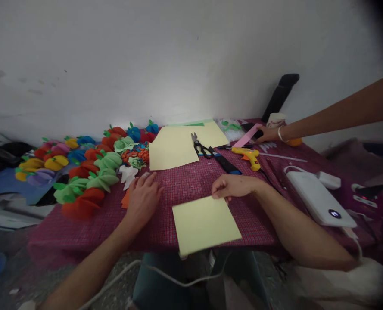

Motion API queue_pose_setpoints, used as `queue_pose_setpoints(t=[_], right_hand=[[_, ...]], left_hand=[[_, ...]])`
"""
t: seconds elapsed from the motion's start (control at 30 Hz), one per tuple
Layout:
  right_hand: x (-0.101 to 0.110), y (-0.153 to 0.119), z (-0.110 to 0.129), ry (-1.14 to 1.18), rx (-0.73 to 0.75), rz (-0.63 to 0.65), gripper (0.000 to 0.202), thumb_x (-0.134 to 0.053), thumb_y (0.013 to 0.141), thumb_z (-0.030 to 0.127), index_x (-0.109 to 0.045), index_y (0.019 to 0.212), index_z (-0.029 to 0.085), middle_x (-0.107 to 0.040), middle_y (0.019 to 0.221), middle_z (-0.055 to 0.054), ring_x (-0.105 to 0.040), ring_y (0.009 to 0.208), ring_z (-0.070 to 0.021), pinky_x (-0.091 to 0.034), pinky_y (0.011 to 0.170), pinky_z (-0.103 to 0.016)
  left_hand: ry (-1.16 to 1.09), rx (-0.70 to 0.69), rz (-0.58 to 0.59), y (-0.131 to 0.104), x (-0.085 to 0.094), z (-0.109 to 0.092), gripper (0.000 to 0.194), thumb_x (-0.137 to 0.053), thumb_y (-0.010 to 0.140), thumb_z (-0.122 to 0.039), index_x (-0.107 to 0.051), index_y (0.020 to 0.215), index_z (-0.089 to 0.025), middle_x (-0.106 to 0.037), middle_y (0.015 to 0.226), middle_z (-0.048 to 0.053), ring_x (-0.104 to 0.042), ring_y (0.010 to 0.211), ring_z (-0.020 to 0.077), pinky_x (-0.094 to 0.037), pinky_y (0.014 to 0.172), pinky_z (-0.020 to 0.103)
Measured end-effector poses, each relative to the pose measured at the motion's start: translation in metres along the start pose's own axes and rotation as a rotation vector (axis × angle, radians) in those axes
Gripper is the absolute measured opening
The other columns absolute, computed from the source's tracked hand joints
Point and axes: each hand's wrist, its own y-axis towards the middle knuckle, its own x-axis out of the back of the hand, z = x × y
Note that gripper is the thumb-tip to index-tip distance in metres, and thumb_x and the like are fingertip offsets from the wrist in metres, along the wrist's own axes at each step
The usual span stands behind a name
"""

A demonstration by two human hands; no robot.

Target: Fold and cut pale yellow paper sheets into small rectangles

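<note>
A pale yellow square sheet (206, 226) lies at the front edge of the red checked tablecloth (178, 185), its near corner over the edge. My right hand (231, 187) pinches its far edge between thumb and fingers. To the left, my left hand (145, 198) rests on the cloth with fingers spread, holding nothing, beside white paper scraps (128, 175) and an orange scrap (125, 200). Larger yellow sheets (173, 148) lie behind, with black scissors (200, 145) on them. A black-handled cutter (226, 164) is right of the scissors.
Colourful felt pumpkins (88, 170) cover the left side. A yellow glue gun (249, 157), a white power bank (320, 198) and a paper cup (275, 120) are on the right. Another person's hand (270, 134) reaches in at a pink strip (247, 135).
</note>
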Motion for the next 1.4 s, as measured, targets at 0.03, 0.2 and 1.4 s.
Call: queue_pose_setpoints(t=[0.03, 0.2, 1.4], right_hand=[[0.0, 0.002, 0.0, 0.013, 0.023, -0.077, 0.029, -0.055, 0.072, 0.041, -0.06, 0.075, 0.012, -0.057, 0.059, 0.001, -0.053, 0.051, -0.0079, -0.041, 0.048, -0.019], [-0.005, 0.019, -0.004, -0.039, 0.015, -0.312, 0.031, -0.051, 0.075, 0.042, -0.059, 0.076, 0.012, -0.054, 0.058, 0.0, -0.049, 0.048, -0.0078, -0.038, 0.044, -0.019], [-0.027, 0.023, 0.018, -0.207, 0.092, -0.288, 0.033, -0.05, 0.076, 0.044, -0.062, 0.083, 0.014, -0.061, 0.073, -0.002, -0.052, 0.065, -0.0123, -0.038, 0.057, -0.022]], left_hand=[[-0.021, 0.017, -0.009, 0.0, 0.002, 0.001, 0.025, -0.04, 0.084, -0.027, -0.063, 0.087, -0.018, -0.055, 0.117, 0.008, -0.042, 0.111, 0.0274, -0.022, 0.096, 0.046], [-0.131, -0.036, -0.021, -0.004, 0.006, -0.015, 0.037, -0.034, 0.084, -0.014, -0.048, 0.118, -0.018, -0.049, 0.125, 0.007, -0.04, 0.116, 0.0221, -0.02, 0.099, 0.043], [-0.689, -0.12, 0.461, 0.025, 0.013, -0.031, 0.022, -0.047, 0.075, -0.025, -0.068, 0.075, -0.02, -0.068, 0.072, 0.0, -0.058, 0.066, 0.0131, -0.036, 0.059, 0.02]])
